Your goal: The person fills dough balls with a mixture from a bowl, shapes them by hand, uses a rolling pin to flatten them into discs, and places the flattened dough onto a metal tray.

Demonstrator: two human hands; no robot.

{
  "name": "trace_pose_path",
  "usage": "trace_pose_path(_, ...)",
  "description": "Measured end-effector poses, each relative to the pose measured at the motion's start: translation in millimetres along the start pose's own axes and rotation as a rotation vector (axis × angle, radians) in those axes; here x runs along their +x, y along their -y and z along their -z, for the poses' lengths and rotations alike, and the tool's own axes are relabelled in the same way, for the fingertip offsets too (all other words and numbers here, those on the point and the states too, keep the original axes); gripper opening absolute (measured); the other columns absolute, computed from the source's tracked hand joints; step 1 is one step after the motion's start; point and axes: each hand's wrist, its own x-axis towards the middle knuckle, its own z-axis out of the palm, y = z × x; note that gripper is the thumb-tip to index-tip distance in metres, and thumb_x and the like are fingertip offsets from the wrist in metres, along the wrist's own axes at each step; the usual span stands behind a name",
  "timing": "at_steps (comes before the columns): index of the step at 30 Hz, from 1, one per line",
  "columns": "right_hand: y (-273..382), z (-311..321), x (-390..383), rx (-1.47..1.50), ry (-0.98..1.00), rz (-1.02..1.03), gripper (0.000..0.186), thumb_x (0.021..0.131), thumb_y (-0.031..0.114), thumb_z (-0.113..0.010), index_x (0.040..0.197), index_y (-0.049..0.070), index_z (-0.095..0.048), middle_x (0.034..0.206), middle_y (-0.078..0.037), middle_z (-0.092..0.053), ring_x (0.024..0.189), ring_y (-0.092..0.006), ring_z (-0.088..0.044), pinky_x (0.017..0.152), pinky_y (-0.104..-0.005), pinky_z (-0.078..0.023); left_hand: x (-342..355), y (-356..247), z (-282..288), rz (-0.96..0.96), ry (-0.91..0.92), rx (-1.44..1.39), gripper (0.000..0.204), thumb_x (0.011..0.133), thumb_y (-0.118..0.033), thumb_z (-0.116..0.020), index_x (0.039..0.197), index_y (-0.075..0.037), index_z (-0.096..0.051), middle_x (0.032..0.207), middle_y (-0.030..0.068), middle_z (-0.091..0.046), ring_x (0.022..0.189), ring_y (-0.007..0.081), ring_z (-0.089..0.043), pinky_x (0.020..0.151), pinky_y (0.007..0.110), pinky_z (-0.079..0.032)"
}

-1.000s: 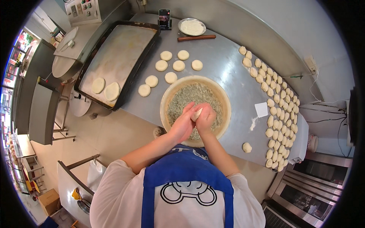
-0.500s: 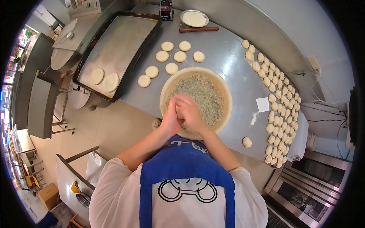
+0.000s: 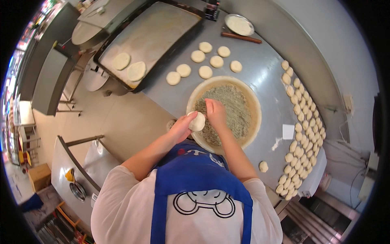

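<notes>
My left hand [image 3: 182,129] grips a pale round of dough [image 3: 197,121] at the near-left side of a wide cream bowl [image 3: 254,124]. My right hand [image 3: 215,112] is apart from it, to the upper right of the dough, over the greenish crumbly filling [image 3: 235,105], with its fingertips closed together; whatever they hold, if anything, is hidden. Several flat dough discs [image 3: 205,72] lie on the steel table [image 3: 264,65] beyond the bowl.
At the left is a black-rimmed baking tray [image 3: 150,28] with two discs. Many small dough pieces [image 3: 300,142] line the right edge, near a white card [image 3: 288,131]. A rolling pin [image 3: 241,37], flour plate [image 3: 239,25] and phone [image 3: 212,9] stand at the back.
My hands were pressed together round the dough; they have separated, the left keeping the dough, the right moving up and right. The whole view has rotated slightly, shifting the table.
</notes>
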Motion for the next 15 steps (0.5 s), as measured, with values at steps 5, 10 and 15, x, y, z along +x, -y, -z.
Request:
trace_pose_path(5, 4, -37, -23, -0.252, 0.067, 0.342, 0.022, 0.086, 0.019, -0.064, 0.102, 0.006, -0.069, 0.1, -0.013, -0.068, 0.095, -0.0355, -0.062, 0.085, -0.0474, -0.048, 23, 7, 18, 0.046, -0.136, -0.251, 0.036, 0.102, -0.024, -0.049, 0.126, -0.001, -0.061, 0.11, 0.0139, -0.071, 0.096, 0.0278, -0.072, 0.083, 0.041, -0.06)
trace_pose_path(10, -7, -25, -41, -0.439, 0.357, 0.287, 0.019, 0.082, 0.02, -0.066, 0.097, 0.008, -0.068, 0.1, -0.012, -0.067, 0.097, -0.034, -0.063, 0.082, -0.0484, -0.049, 18, -2, 13, 0.074, -0.128, -0.184, 0.036, 0.102, -0.024, -0.05, 0.128, -0.001, -0.06, 0.109, 0.014, -0.071, 0.095, 0.0275, -0.073, 0.08, 0.039, -0.061)
trace_pose_path(15, -9, -19, -45, -0.467, 0.237, 0.382, 0.016, 0.085, 0.024, -0.063, 0.088, 0.009, -0.069, 0.086, -0.013, -0.069, 0.08, -0.0348, -0.068, 0.07, -0.049, -0.053, 24, 3, 17, 0.043, 0.006, -0.231, 0.037, 0.103, -0.025, -0.055, 0.13, -0.001, -0.058, 0.117, 0.0151, -0.069, 0.105, 0.0277, -0.069, 0.089, 0.039, -0.058)
